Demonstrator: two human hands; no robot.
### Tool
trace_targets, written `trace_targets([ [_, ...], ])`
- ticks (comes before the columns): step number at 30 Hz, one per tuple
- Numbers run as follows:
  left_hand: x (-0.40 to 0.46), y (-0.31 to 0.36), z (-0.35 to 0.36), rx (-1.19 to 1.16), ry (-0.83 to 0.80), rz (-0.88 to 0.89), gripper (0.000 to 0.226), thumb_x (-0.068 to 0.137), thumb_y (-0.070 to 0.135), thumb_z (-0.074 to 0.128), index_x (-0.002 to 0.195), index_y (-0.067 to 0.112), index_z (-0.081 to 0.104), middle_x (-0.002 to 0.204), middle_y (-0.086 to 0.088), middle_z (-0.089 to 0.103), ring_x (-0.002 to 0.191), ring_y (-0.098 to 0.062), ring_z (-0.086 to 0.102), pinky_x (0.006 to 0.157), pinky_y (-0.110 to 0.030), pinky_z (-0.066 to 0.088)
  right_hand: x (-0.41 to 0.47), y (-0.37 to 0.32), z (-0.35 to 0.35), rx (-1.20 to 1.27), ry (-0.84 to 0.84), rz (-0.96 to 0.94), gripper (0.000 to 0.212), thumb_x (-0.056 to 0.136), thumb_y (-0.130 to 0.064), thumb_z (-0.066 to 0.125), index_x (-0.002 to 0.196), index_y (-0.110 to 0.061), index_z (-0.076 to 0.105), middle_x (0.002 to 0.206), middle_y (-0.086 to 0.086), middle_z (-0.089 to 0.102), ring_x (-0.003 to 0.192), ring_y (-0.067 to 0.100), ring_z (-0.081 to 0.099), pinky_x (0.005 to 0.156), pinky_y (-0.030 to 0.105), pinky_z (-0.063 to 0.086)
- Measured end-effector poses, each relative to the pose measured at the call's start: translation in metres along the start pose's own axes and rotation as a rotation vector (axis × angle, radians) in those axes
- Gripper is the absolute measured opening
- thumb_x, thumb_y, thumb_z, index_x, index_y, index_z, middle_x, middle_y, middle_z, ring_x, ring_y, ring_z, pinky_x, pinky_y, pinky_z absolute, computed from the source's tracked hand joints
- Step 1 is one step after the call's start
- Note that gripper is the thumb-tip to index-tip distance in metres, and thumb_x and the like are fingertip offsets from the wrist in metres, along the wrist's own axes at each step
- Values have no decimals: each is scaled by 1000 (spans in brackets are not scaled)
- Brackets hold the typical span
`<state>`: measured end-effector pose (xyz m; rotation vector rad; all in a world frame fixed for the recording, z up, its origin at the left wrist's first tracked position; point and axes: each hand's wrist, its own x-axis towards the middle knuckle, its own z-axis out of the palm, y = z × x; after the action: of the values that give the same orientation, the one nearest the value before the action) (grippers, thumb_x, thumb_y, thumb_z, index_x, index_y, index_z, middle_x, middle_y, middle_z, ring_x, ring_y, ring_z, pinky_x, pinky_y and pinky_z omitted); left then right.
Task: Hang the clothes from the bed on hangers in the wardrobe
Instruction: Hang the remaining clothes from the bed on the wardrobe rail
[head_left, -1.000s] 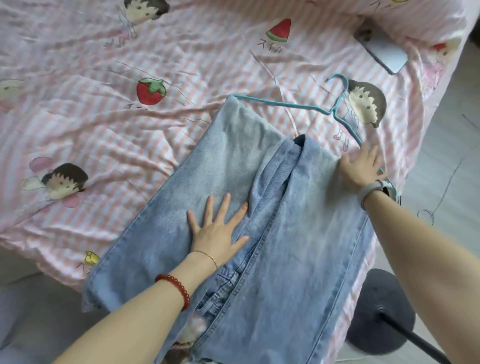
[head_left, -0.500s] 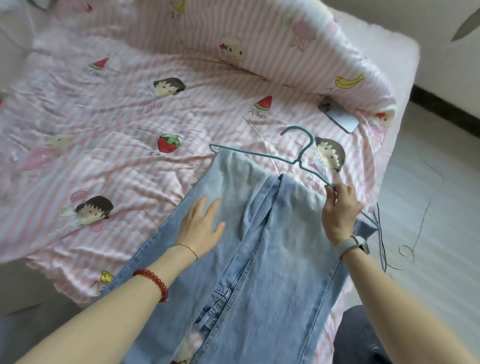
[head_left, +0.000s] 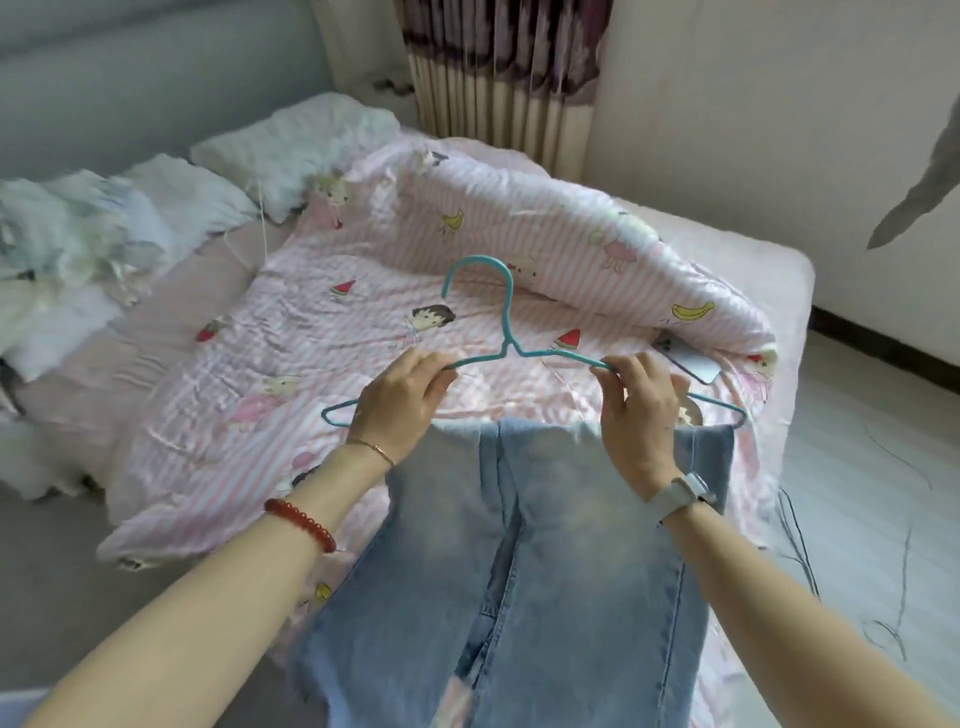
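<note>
One teal hanger (head_left: 506, 332), pale jeans (head_left: 524, 545) draped

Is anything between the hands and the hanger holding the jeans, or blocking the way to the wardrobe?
Nothing: left hand and right hand both grip the teal hanger directly, jeans draped over its bar. The wardrobe is out of view.

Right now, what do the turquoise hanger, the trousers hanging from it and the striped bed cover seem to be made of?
Turquoise hanger: thin wire, probably metal under a smooth plastic coat; it bends sharply yet keeps its shape.
Trousers: light blue denim, faded wash, with heavy stitched seams.
Striped bed cover: soft woven cloth, likely cotton or a blend, matte and lightly padded; it creases and puffs at the fold.
</note>
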<state>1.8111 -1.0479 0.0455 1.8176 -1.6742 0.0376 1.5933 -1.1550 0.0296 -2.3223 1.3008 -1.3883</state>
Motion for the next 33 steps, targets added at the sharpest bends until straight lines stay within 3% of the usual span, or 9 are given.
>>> trace_targets([
  [3,-22,-16,-57,58,150,-42,17,92,40,37,93,25,46,76,-12,61,63,-34,60,50,-33,47,19,-54,12,16,4,-119,26,88,-27,48,79,-8,64,71,8,58,71,13,42,68,26,20],
  [7,-60,-39,-138,209,382,-151,10,89,33,43,92,24,47,74,-11,63,69,-19,50,50,-30,43,38,-146,41,111,12,-262,27,88,-28,48,78,-9,65,74,7,61,74,14,44,67,31,26],
  [10,-100,-53,-204,340,505,-186,21,94,41,39,94,23,50,75,-11,65,68,-20,54,55,-33,42,39,-222,63,224,-10,-348,28,89,-30,47,79,-11,65,73,6,59,71,14,42,67,31,25],
  [14,-158,-58,-287,566,663,-259,12,89,26,47,94,20,56,76,-12,66,63,-32,61,46,-32,47,25,-322,82,450,-108,-434,28,88,-30,47,80,-11,65,76,7,62,70,14,43,65,30,25],
  [18,-227,-45,-357,821,737,-332,13,92,28,47,89,19,57,67,-7,60,53,-26,54,41,-26,37,-8,-416,86,666,-225,-527,30,87,-31,46,80,-10,66,75,8,62,63,26,54,62,34,33],
  [22,-298,-23,-417,937,836,-495,16,91,26,47,87,18,60,70,-3,58,62,-20,45,46,-23,34,-44,-502,70,862,-296,-688,31,87,-33,47,79,-9,65,71,9,60,59,32,57,56,36,44],
  [25,-350,3,-455,963,915,-608,12,89,26,45,86,22,56,79,2,56,66,-19,46,54,-28,37,-70,-561,49,945,-355,-842,33,86,-37,45,81,-11,64,73,9,61,55,35,59,48,34,44],
  [29,-418,37,-491,1040,1010,-750,28,86,26,45,82,6,64,78,-10,65,66,-17,47,58,-27,35,-107,-627,16,1059,-398,-1092,33,85,-41,43,78,-17,65,65,3,64,58,29,62,46,27,42],
  [33,-480,68,-512,1119,1011,-859,17,86,31,44,82,20,57,76,-5,65,60,-22,54,57,-32,41,-146,-675,-8,1153,-566,-1283,33,83,-41,44,84,-17,67,47,-5,56,47,27,58,48,22,35],
])
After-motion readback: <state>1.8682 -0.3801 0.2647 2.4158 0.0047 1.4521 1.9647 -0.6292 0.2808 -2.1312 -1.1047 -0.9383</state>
